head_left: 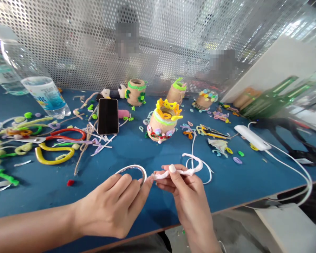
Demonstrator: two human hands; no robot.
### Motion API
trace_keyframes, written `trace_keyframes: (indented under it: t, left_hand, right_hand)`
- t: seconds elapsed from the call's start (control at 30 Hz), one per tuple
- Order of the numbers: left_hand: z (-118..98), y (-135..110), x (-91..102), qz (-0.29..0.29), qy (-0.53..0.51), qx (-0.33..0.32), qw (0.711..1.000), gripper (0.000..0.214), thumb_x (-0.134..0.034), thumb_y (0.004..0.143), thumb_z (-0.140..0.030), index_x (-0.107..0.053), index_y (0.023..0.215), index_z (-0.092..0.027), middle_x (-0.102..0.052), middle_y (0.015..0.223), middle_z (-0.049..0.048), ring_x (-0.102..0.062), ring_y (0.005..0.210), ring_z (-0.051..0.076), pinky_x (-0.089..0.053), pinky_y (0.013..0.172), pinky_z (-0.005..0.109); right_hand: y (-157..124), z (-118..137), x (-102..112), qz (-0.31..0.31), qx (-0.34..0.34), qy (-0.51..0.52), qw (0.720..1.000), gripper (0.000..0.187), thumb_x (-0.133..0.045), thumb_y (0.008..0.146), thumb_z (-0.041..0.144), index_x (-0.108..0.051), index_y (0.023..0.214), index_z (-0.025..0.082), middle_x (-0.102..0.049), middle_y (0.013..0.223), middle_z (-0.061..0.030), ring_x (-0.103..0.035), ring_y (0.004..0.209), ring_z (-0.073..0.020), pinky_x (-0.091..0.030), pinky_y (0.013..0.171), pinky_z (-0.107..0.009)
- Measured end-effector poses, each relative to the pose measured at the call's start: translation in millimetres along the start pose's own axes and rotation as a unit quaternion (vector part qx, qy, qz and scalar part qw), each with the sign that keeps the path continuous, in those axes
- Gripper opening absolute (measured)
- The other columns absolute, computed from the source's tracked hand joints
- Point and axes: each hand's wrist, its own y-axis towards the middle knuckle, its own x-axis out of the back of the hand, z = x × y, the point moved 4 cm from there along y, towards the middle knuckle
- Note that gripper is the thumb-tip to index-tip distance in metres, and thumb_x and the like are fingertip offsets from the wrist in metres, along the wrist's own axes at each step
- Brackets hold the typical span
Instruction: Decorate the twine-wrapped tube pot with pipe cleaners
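Observation:
Near the table's front edge, my left hand [113,200] is closed round a thin white curved band [133,168], which loops out behind its fingers. My right hand [185,191] pinches a soft white strip that looks like a pipe cleaner [198,165], between thumb and fingers. The strip's far end curls up to the right, while its near end meets my left fingertips. Whether the band and the strip are joined is hidden by my fingers. Behind my right hand, a narrow white ribbon [207,168] trails on the blue table [137,151].
A twine-wrapped jar [162,123] with a yellow crown-like rim stands ahead, more decorated jars [136,93] behind. Left lie a phone [107,117], red-and-yellow scissors [55,154] and craft scraps; water bottles [46,93] stand behind. Right are a white power strip [252,137] and green bottles [274,96].

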Motion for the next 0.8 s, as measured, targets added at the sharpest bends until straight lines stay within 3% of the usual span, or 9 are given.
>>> trace_keyframes:
  t: [0.2, 0.33, 0.57, 0.8]
  left_hand:
    - [4.1, 5.1, 3.0, -0.017, -0.004, 0.018, 1.0, 0.032, -0.037, 0.089, -0.008, -0.063, 0.107, -0.002, -0.055, 0.068, 0.0054, -0.048, 0.059, 0.015, -0.034, 0.052, 0.029]
    - [3.6, 5.9, 4.9, -0.015, 0.0, 0.015, 1.0, 0.031, -0.039, 0.088, -0.008, -0.062, 0.107, -0.003, -0.055, 0.068, 0.0045, -0.049, 0.057, 0.015, -0.034, 0.051, 0.029]
    - [8.7, 1.7, 2.6, 0.008, -0.025, 0.006, 1.0, 0.036, -0.036, 0.09, -0.011, -0.058, 0.117, -0.006, -0.049, 0.06, 0.0, -0.043, 0.047, 0.012, -0.03, 0.045, 0.028]
    - [3.5, -5.1, 3.4, -0.003, -0.032, 0.0, 0.999, 0.039, -0.036, 0.089, -0.015, -0.056, 0.12, -0.005, -0.052, 0.068, 0.0032, -0.046, 0.052, 0.013, -0.031, 0.045, 0.029]
  right_hand:
    - [2.8, -1.5, -8.2, 0.071, 0.008, -0.002, 0.997, 0.035, -0.079, 0.067, 0.043, -0.074, 0.09, 0.017, -0.075, 0.086, -0.0078, -0.071, 0.082, -0.0205, -0.058, 0.078, -0.03]
    - [6.4, -5.5, -6.2, 0.054, 0.008, -0.022, 0.998, 0.024, -0.075, 0.073, 0.039, -0.074, 0.08, 0.016, -0.075, 0.079, -0.0072, -0.071, 0.077, -0.0194, -0.058, 0.073, -0.029]
    - [8.1, -5.8, 2.1, 0.045, -0.014, -0.04, 0.998, 0.026, -0.076, 0.071, 0.042, -0.072, 0.074, 0.016, -0.074, 0.071, -0.0045, -0.07, 0.067, -0.0163, -0.057, 0.064, -0.025]
    - [7.3, -4.9, 5.3, 0.034, -0.026, -0.049, 0.998, 0.027, -0.076, 0.07, 0.043, -0.072, 0.075, 0.017, -0.073, 0.064, -0.0038, -0.07, 0.06, -0.0166, -0.057, 0.06, -0.024]
